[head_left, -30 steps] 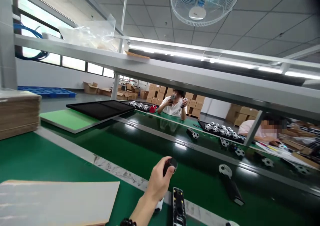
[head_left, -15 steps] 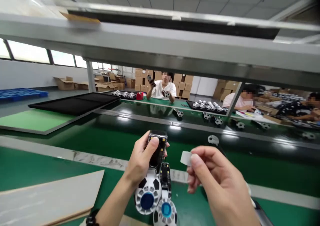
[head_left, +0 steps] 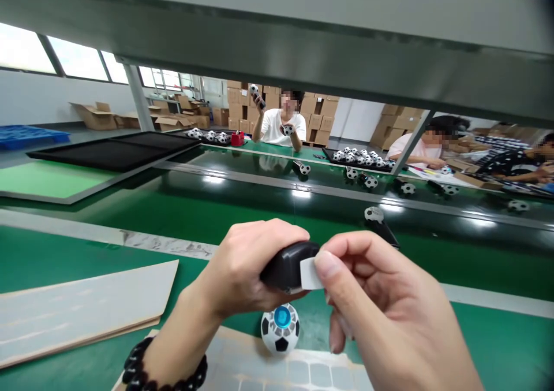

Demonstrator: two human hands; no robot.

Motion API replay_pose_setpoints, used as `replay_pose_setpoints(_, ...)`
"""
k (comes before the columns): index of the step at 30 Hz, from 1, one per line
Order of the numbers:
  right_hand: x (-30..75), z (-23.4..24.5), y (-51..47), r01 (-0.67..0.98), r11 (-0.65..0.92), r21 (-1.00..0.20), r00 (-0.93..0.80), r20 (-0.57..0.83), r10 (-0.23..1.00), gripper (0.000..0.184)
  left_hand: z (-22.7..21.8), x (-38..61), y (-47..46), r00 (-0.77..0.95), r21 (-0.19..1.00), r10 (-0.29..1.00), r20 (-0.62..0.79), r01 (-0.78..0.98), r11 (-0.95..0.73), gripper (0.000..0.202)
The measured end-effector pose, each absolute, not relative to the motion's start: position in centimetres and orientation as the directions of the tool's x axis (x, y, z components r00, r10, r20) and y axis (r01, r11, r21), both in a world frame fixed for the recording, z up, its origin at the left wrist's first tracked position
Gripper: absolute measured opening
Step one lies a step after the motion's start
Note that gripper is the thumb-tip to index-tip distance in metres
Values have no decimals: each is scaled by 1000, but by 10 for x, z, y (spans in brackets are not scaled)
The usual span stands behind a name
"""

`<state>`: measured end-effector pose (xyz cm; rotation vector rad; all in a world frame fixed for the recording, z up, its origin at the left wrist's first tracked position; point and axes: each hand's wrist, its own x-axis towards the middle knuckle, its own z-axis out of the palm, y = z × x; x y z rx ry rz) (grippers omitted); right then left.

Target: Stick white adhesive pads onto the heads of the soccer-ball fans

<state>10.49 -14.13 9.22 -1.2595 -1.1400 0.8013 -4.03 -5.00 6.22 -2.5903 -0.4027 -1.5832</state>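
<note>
My left hand point(head_left: 255, 264) is wrapped around a flashlight with a black handle point(head_left: 283, 270), whose end faces right. Its head is hidden behind the hand. Between thumb and index finger, my right hand point(head_left: 372, 287) pinches a small white sticker point(head_left: 309, 274). The sticker's left edge overlaps the handle's end; I cannot tell whether it is stuck down. Below my hands a second flashlight, its soccer-ball head point(head_left: 280, 336) showing a blue lens, lies by a sheet of stickers point(head_left: 298, 372).
Pale sticker sheets point(head_left: 82, 310) are stacked at left. Across the green conveyor belt point(head_left: 182, 206) lie several soccer-ball flashlights point(head_left: 371, 181). Another flashlight point(head_left: 374, 215) lies beyond my right hand. A co-worker point(head_left: 283, 126) opposite holds two. A grey beam point(head_left: 277, 33) crosses overhead.
My left hand has turned the flashlight so its handle end faces right. The right hand has brought the sticker leftward to that end. The view has tilted down.
</note>
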Motion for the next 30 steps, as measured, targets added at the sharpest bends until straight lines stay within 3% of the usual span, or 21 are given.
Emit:
replay_pose_setpoints(10, 102, 89, -138, 167, 254, -953, 276, 293, 916, 19, 63, -42, -48, 436, -34, 115, 892, 318, -948, 13)
replay_pose_setpoints(21, 98, 91, -141, 59, 140, -988, 295, 152, 943, 22, 61, -44, -46, 467, -49, 110, 878, 316, -947, 15)
replay_pose_setpoints(30, 100, 93, -140, -21, 125, -992, 271, 115, 956, 23, 62, -42, -48, 472, -46, 106, 875, 298, -953, 14)
